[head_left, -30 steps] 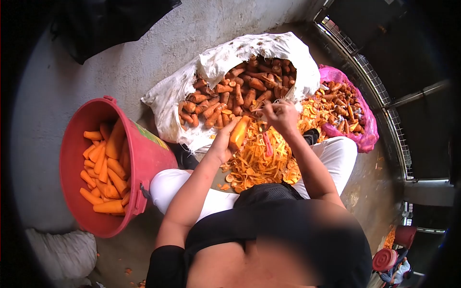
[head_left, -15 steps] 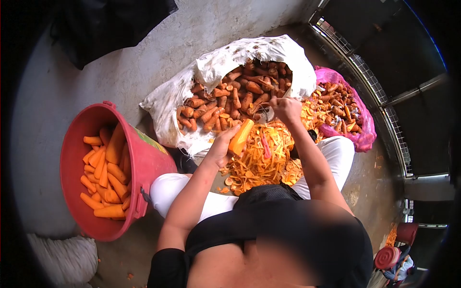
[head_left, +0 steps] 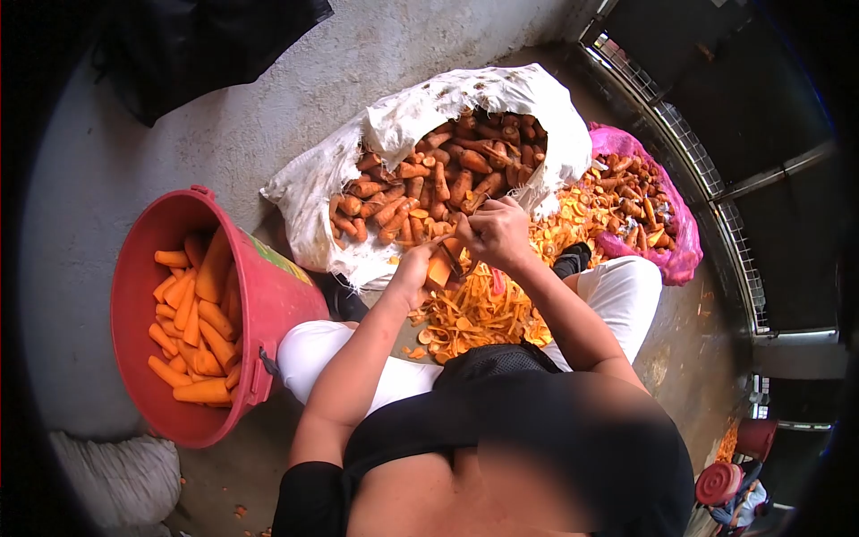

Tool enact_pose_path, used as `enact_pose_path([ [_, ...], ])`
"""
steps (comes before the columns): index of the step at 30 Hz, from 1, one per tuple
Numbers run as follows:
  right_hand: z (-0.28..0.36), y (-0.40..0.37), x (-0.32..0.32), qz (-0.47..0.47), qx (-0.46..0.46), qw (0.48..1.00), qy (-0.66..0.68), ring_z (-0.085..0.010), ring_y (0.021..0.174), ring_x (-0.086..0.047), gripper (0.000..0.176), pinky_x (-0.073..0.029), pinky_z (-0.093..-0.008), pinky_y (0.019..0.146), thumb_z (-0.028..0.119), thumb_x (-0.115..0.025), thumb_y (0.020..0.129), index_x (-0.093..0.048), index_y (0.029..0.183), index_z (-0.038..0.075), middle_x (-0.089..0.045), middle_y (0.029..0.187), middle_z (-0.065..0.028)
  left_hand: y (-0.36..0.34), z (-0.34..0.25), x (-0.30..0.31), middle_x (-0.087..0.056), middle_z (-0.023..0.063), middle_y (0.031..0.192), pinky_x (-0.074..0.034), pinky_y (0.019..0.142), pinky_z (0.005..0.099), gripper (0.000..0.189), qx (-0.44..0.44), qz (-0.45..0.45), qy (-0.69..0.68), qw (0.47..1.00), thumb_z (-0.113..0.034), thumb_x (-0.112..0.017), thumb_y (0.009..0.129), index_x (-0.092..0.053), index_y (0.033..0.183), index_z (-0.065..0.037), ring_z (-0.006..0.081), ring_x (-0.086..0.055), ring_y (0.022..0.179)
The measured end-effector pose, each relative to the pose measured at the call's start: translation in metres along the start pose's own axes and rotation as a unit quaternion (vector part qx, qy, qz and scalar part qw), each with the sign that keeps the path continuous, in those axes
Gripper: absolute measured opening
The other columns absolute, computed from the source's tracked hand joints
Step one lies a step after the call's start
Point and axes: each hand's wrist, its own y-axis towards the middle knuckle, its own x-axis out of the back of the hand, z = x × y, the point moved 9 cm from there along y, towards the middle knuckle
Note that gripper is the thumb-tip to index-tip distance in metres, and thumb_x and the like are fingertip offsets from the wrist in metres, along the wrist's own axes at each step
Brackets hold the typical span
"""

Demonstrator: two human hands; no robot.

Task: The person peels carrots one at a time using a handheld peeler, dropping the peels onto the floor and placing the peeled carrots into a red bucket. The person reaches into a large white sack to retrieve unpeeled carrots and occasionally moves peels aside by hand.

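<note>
My left hand [head_left: 413,268] grips a peeled orange carrot [head_left: 438,270] over a heap of orange peelings [head_left: 474,309] between my knees. My right hand [head_left: 494,231] is closed around a peeler whose blade rests against the carrot's upper end; most of the tool is hidden by the fingers. Just beyond both hands stands an open white sack [head_left: 407,121] filled with unpeeled carrots [head_left: 438,183]. To my left a red bucket [head_left: 259,295] holds several peeled carrots [head_left: 192,322].
A pink mesh bag [head_left: 676,259] of unpeeled carrots lies at the right, beside a metal grille [head_left: 707,170]. Another white sack [head_left: 116,474] sits at the lower left. The floor is bare concrete [head_left: 224,134]. A person and red tubs [head_left: 720,483] are at the bottom right.
My right hand has come back from near the sack down onto the carrot's top. The left hand has drawn the carrot slightly closer and lower.
</note>
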Motion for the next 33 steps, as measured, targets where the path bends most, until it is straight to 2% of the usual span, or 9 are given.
enact_pose_path([
  [8, -0.006, -0.004, 0.0, -0.003, 0.009, 1.0, 0.02, -0.0175, 0.046, -0.047, 0.028, -0.039, -0.0311, 0.054, 0.014, -0.063, 0.077, -0.059, 0.049, 0.011, -0.051, 0.045, -0.0018, 0.005, -0.015, 0.006, -0.061, 0.0092, 0.075, -0.048, 0.043, 0.027, 0.034, -0.129, -0.019, 0.213, 0.968, -0.024, -0.033, 0.096, -0.057, 0.108, -0.003, 0.0177, -0.061, 0.053],
  [13, -0.017, -0.005, -0.006, 0.024, -0.018, 1.0, -0.005, -0.0114, 0.045, -0.046, 0.029, -0.039, -0.0302, 0.053, 0.017, -0.062, 0.079, -0.063, 0.049, 0.016, -0.05, 0.042, 0.0014, -0.005, -0.013, -0.004, -0.06, 0.0088, 0.069, -0.045, 0.041, 0.0249, 0.033, -0.07, -0.006, 0.151, 0.986, -0.027, -0.036, 0.097, -0.057, 0.101, -0.002, 0.0157, -0.058, 0.05],
  [14, -0.03, -0.003, -0.005, 0.042, -0.05, 0.997, -0.03, -0.0073, 0.043, -0.039, 0.044, -0.04, -0.0276, 0.057, 0.029, -0.052, 0.089, -0.059, 0.046, 0.02, -0.046, 0.041, 0.0046, -0.009, -0.012, -0.009, -0.06, 0.0093, 0.069, -0.045, 0.04, 0.0249, 0.034, -0.062, 0.015, 0.137, 0.988, -0.029, -0.036, 0.097, -0.056, 0.101, -0.001, 0.0155, -0.058, 0.05],
  [16, -0.091, -0.007, -0.007, 0.067, -0.151, 0.977, -0.138, -0.0082, 0.041, -0.041, 0.045, -0.042, -0.0282, 0.06, 0.032, -0.049, 0.091, -0.062, 0.049, 0.02, -0.047, 0.041, 0.0032, -0.016, -0.011, -0.019, -0.06, 0.0102, 0.07, -0.044, 0.04, 0.025, 0.037, -0.045, 0.061, 0.112, 0.991, -0.033, -0.037, 0.098, -0.055, 0.101, -0.001, 0.0152, -0.058, 0.049],
  [19, -0.147, -0.028, 0.005, 0.022, -0.173, 0.959, -0.223, -0.0154, 0.039, -0.045, 0.048, -0.045, -0.0331, 0.061, 0.035, -0.052, 0.088, -0.062, 0.047, 0.012, -0.048, 0.039, -0.0017, -0.025, -0.014, -0.029, -0.06, 0.0116, 0.074, -0.046, 0.043, 0.0247, 0.04, -0.016, 0.084, 0.069, 0.994, -0.037, -0.037, 0.098, -0.052, 0.107, -0.001, 0.0153, -0.058, 0.05],
  [23, -0.116, -0.031, 0.002, 0.124, -0.295, 0.945, -0.07, -0.0072, 0.041, -0.037, 0.048, -0.044, -0.0294, 0.069, 0.037, -0.047, 0.093, -0.061, 0.051, 0.018, -0.045, 0.041, 0.0044, -0.014, -0.01, -0.019, -0.061, 0.0105, 0.079, -0.048, 0.043, 0.0254, 0.043, -0.007, 0.047, 0.017, 0.999, -0.04, -0.037, 0.098, -0.051, 0.111, -0.001, 0.0163, -0.059, 0.055],
  [28, -0.008, -0.009, 0.003, 0.023, -0.051, 0.998, 0.016, -0.0107, 0.044, -0.041, 0.032, -0.041, -0.0301, 0.059, 0.024, -0.06, 0.084, -0.068, 0.054, 0.016, -0.05, 0.042, 0.0029, -0.015, -0.014, -0.011, -0.06, 0.0058, 0.075, -0.047, 0.041, 0.0258, 0.035, -0.031, 0.0, 0.024, 0.999, -0.036, -0.042, 0.096, -0.056, 0.102, -0.004, 0.017, -0.06, 0.056],
  [31, 0.012, -0.001, 0.005, 0.007, 0.017, 1.0, 0.018, -0.011, 0.043, -0.043, 0.033, -0.043, -0.031, 0.058, 0.021, -0.06, 0.083, -0.065, 0.051, 0.016, -0.053, 0.043, 0.0036, -0.017, -0.016, -0.011, -0.06, 0.0042, 0.074, -0.044, 0.037, 0.0244, 0.033, -0.036, 0.001, 0.028, 0.999, -0.035, -0.045, 0.095, -0.058, 0.101, -0.005, 0.015, -0.059, 0.053],
  [33, -0.015, 0.0, 0.001, 0.006, -0.018, 0.999, -0.029, -0.0096, 0.042, -0.044, 0.037, -0.041, -0.0289, 0.057, 0.022, -0.058, 0.082, -0.059, 0.046, 0.016, -0.05, 0.042, 0.005, -0.021, -0.021, -0.017, -0.06, 0.0056, 0.074, -0.041, 0.035, 0.0231, 0.035, -0.06, 0.023, 0.013, 0.998, -0.035, -0.044, 0.095, -0.057, 0.1, -0.004, 0.0138, -0.058, 0.05],
])
